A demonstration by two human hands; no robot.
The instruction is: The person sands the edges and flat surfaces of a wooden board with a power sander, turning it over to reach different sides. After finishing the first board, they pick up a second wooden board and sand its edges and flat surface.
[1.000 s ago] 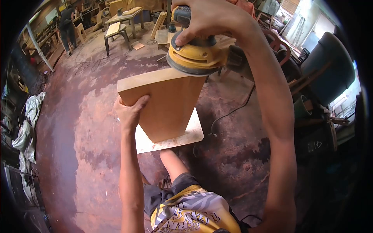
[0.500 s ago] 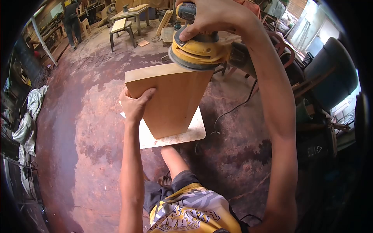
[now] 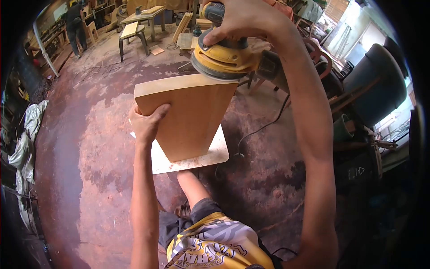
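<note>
A yellow and black orbital sander (image 3: 224,58) rests with its pad on the top edge of a wooden panel (image 3: 188,121), toward that edge's right end. My right hand (image 3: 244,22) is closed over the sander's top, the thumb pressed on its near side. The panel stands upright on a white board (image 3: 210,154) with rounded corners. My left hand (image 3: 148,121) grips the panel's left side, its thumb flat on the near face; the other fingers are hidden behind. A dark hose or dust-bag part (image 3: 268,65) sticks out from the sander's right.
A black cord (image 3: 264,127) trails across the worn red floor (image 3: 103,179). Another person (image 3: 74,27) stands far back at the left. Stools and a table (image 3: 143,17) with wood pieces are behind. A large dark barrel (image 3: 376,85) stands right, white sacks (image 3: 27,139) left.
The view has shifted slightly, so most things sit a little further left. The sander stays on the panel's top edge near its right end, with both hands keeping their grips.
</note>
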